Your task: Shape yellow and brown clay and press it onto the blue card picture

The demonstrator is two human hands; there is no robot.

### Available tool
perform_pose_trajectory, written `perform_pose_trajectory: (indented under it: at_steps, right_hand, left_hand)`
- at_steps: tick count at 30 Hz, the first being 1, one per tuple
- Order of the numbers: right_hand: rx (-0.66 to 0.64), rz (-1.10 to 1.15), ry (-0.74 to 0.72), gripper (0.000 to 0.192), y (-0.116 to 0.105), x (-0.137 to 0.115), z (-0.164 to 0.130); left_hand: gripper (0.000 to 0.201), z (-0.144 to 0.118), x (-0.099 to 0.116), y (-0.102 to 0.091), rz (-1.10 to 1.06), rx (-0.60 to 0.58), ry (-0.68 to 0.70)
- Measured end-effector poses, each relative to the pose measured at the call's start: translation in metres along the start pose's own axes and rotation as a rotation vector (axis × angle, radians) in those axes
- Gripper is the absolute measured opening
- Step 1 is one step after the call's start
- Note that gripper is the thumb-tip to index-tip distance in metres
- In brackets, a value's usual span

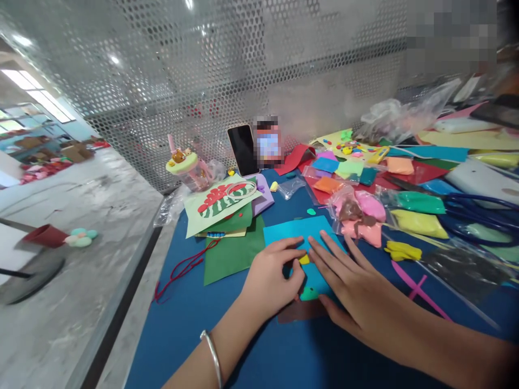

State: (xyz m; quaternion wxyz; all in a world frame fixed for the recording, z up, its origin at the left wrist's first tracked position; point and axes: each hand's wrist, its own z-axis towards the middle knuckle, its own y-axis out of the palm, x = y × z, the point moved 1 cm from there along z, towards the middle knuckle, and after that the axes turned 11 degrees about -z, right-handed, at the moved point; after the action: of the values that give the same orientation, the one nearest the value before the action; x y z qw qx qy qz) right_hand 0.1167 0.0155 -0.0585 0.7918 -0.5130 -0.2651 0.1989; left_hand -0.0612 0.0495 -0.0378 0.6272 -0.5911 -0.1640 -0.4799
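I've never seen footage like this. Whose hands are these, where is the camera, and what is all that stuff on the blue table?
There is no machine here: a person wears one camera on the head, looking down at their own bare hands. The left hand, with a silver bangle on its wrist, and the right hand press flat on a light blue sheet lying on the blue table. Small yellow and green clay bits sit between them; neither hand grips anything. Around lie bags of coloured clay, a green felt sheet, a red cord, a propped phone and blue scissors.
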Motion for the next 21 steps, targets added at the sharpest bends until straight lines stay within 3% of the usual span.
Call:
perform_pose_trajectory:
  at_steps: [7, 12, 21]
  right_hand:
    - [-0.020, -0.020, 0.006, 0.050, 0.0008, 0.0015, 0.0009]
    - [-0.013, -0.005, -0.025, 0.049, 0.0000, -0.0015, 0.0025]
    - [0.015, -0.022, -0.009, 0.051, -0.0062, -0.0035, 0.0042]
  left_hand:
    - [0.024, -0.0002, -0.0007, 0.0050, 0.024, 0.028, 0.001]
    - [0.014, 0.0021, 0.0040, 0.0052, 0.016, 0.031, -0.083]
    - [0.026, 0.0031, 0.0070, 0.0057, -0.092, 0.102, -0.176]
